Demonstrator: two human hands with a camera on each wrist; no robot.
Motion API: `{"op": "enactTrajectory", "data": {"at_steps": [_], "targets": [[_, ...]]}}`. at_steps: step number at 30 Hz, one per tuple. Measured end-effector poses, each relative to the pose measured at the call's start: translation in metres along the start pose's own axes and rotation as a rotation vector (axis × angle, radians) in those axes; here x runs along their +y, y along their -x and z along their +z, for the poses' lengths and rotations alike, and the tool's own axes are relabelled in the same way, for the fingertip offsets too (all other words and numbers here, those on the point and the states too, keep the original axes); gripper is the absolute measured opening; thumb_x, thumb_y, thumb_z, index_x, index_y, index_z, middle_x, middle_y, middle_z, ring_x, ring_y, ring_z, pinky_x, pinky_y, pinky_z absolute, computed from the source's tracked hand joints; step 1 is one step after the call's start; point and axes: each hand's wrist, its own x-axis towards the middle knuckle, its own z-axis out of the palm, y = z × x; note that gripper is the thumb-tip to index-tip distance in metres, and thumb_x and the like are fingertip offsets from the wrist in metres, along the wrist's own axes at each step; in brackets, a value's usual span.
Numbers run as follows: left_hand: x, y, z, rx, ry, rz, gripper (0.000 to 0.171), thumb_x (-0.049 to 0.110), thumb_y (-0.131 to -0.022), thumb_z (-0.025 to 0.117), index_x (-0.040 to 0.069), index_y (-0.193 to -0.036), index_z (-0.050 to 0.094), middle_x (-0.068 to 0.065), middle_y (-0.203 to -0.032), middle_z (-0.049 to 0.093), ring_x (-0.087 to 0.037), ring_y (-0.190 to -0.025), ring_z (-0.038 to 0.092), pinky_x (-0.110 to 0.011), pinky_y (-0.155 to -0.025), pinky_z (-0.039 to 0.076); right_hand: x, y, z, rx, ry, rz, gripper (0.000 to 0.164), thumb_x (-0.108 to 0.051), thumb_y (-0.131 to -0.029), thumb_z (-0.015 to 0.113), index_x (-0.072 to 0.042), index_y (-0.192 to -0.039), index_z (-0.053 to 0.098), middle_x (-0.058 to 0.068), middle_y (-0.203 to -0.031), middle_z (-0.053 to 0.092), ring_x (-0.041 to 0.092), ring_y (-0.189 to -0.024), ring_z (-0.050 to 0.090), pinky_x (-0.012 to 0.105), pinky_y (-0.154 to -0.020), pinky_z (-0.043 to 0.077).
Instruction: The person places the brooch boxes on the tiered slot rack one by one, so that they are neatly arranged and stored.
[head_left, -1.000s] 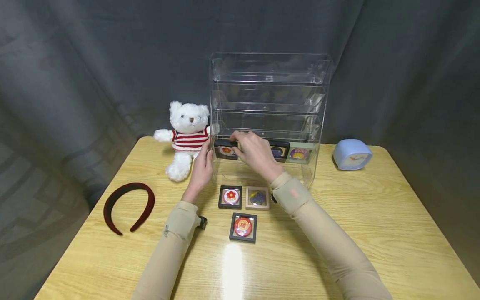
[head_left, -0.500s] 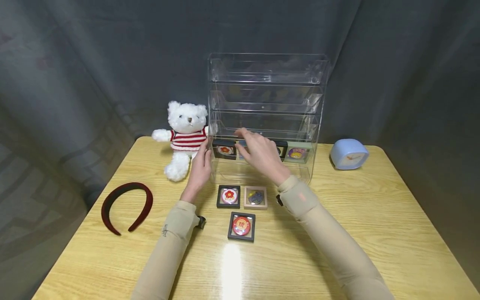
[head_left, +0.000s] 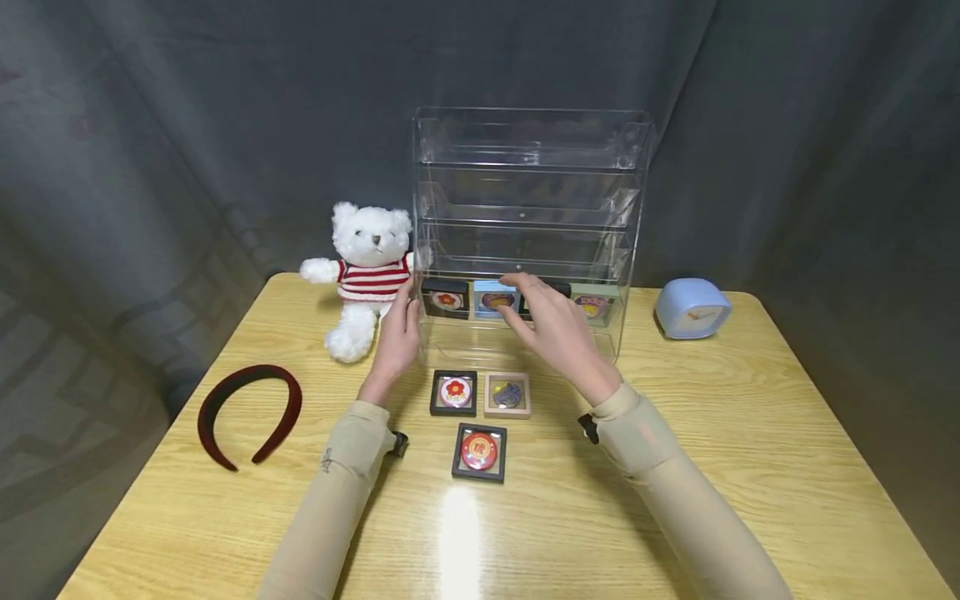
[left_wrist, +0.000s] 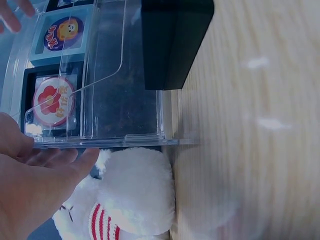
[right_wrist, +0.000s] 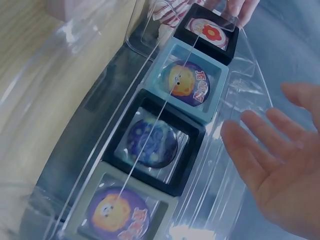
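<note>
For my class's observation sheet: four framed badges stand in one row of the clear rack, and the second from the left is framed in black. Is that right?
No: the second badge has a light blue frame, as the head view shows; the rest is right.

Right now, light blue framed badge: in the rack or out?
In: the light blue framed badge sits in the clear rack, between a flower badge and a dark blue badge.

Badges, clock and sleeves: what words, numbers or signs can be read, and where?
None reads with certainty.
Red badge: central character, too blurred.
Flower badges: small lettering, blurred.
Purple animal badges: lettering, too blurred.
Clock: any dial numbers too small.
Left sleeve: dark mark, unreadable.
</note>
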Motion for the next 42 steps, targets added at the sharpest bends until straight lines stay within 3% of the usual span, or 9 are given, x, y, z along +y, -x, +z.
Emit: {"op": "enactTrajectory", "data": {"at_steps": [3, 5, 7, 14, 23, 32, 42], "targets": [[0.0, 0.0, -0.001, 0.006, 0.001, 0.005, 0.048, 0.0, -0.114, 0.039, -0.007, -0.162, 0.037, -0.029, -0.162, 0.043, -0.044, -0.147, 0.045, -0.05, -0.126, 0.037, 0.002, 0.01, -0.003, -0.012, -0.02, 0.009, 0.047, -0.023, -0.104, 0.075, -0.002, -0.144, 0.062, 0.019, -0.141, 0.068, 0.039, -0.097, 0.074, 0.05, -0.069, 0.063], [0.0, 0.0, -0.001, 0.008, -0.002, 0.009, 0.048, 0.0, -0.114, 0.038, -0.007, -0.161, 0.037, -0.028, -0.162, 0.043, -0.043, -0.148, 0.044, -0.049, -0.126, 0.036, 0.004, 0.017, -0.003, -0.019, -0.05, 0.021, 0.052, -0.024, -0.102, 0.077, -0.001, -0.145, 0.06, 0.02, -0.142, 0.066, 0.043, -0.115, 0.07, 0.056, -0.089, 0.063], [0.0, 0.0, -0.001, 0.007, -0.004, 0.01, 0.048, 0.001, -0.114, 0.038, -0.006, -0.162, 0.037, -0.028, -0.162, 0.043, -0.043, -0.148, 0.044, -0.049, -0.126, 0.036, 0.006, 0.024, -0.004, -0.025, -0.087, 0.034, 0.056, -0.023, -0.1, 0.079, 0.001, -0.147, 0.059, 0.022, -0.143, 0.065, 0.044, -0.122, 0.067, 0.059, -0.101, 0.058], [-0.001, 0.0, -0.002, -0.001, -0.015, 0.02, 0.048, 0.0, -0.114, 0.038, -0.007, -0.162, 0.037, -0.028, -0.162, 0.043, -0.043, -0.148, 0.045, -0.05, -0.126, 0.037, 0.013, 0.046, -0.003, -0.039, -0.151, 0.068, 0.066, -0.02, -0.094, 0.086, 0.004, -0.148, 0.056, 0.025, -0.14, 0.065, 0.044, -0.121, 0.067, 0.058, -0.103, 0.057], [0.001, -0.001, -0.003, -0.007, -0.008, 0.012, 0.048, 0.0, -0.114, 0.037, -0.008, -0.161, 0.036, -0.028, -0.163, 0.042, -0.043, -0.148, 0.044, -0.05, -0.126, 0.037, 0.026, 0.069, 0.008, -0.125, -0.257, 0.069, 0.064, -0.015, -0.094, 0.086, 0.008, -0.145, 0.057, 0.027, -0.141, 0.064, 0.044, -0.124, 0.065, 0.054, -0.101, 0.06], [0.002, 0.0, -0.002, -0.016, -0.003, -0.008, 0.049, 0.001, -0.115, 0.037, -0.008, -0.163, 0.033, -0.027, -0.165, 0.04, -0.042, -0.149, 0.043, -0.048, -0.126, 0.037, 0.033, 0.083, 0.022, -0.266, -0.239, 0.079, 0.064, -0.02, -0.094, 0.085, 0.008, -0.146, 0.057, 0.026, -0.144, 0.063, 0.046, -0.119, 0.068, 0.057, -0.101, 0.059], [0.002, 0.001, 0.0, -0.004, 0.0, -0.001, 0.048, 0.0, -0.114, 0.038, -0.009, -0.161, 0.036, -0.029, -0.162, 0.042, -0.043, -0.148, 0.044, -0.049, -0.126, 0.036, 0.037, 0.086, 0.028, -0.365, -0.199, 0.069, 0.078, -0.027, -0.09, 0.089, 0.007, -0.151, 0.053, 0.028, -0.149, 0.057, 0.048, -0.138, 0.055, 0.06, -0.118, 0.043]]}}
